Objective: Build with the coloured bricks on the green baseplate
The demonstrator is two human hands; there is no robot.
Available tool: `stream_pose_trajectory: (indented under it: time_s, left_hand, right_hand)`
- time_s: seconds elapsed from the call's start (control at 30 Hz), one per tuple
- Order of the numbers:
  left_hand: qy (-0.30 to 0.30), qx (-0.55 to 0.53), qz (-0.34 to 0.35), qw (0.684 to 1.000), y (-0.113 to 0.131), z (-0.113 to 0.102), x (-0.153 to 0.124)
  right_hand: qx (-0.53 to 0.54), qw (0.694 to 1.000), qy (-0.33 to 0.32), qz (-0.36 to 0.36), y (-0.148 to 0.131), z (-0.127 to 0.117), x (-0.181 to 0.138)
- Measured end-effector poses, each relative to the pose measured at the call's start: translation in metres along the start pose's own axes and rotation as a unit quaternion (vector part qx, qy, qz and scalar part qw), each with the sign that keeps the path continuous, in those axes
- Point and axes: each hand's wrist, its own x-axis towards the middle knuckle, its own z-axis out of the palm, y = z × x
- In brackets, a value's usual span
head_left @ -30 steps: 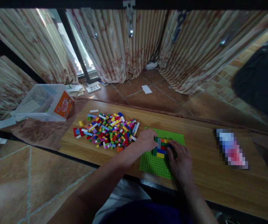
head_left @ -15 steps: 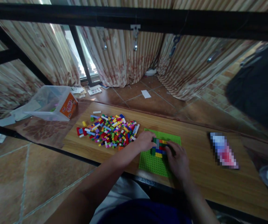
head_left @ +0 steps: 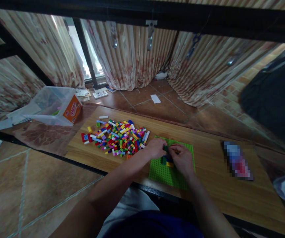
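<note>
Looks like a room in a home, judging by patterned curtains along the far side, tiled floor at near left, toy bricks on a wooden desk.

a dark blue garment covers the torso, its plain, smooth cloth curving in a rounded, deeply shaded bulge at the bottom edge of the view, with a soft, blurred outline. below it shows pale whitish-grey legwear, loose and lightly creased, lighter than the top and without sharp detail. the left hand and right hand are bare, as are the left forearm and right forearm, each tapering toward a slimmer wrist.
</note>
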Motion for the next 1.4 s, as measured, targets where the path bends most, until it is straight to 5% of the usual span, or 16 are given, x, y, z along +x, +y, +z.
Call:
stream_pose_trajectory:
  time_s: [0.77,1.0,1.23,1.4]
  left_hand:
    - [-0.009,0.001,0.012,1.0,0.001,-0.003,-0.001]
    - [0.04,-0.073,-0.005,0.997,-0.002,-0.005,-0.039]
    - [0.079,-0.176,-0.037,0.981,-0.009,0.016,-0.097]
    - [0.071,-0.194,-0.026,0.978,-0.014,0.028,-0.115]
  right_hand:
    - [0.037,0.998,-0.045,0.037,0.007,0.0,0.015]
    - [0.043,0.998,-0.045,0.017,0.014,-0.014,0.007]
    - [-0.042,0.981,-0.129,-0.141,-0.001,-0.013,0.003]
    - [-0.018,0.982,-0.145,-0.116,0.001,-0.007,0.004]
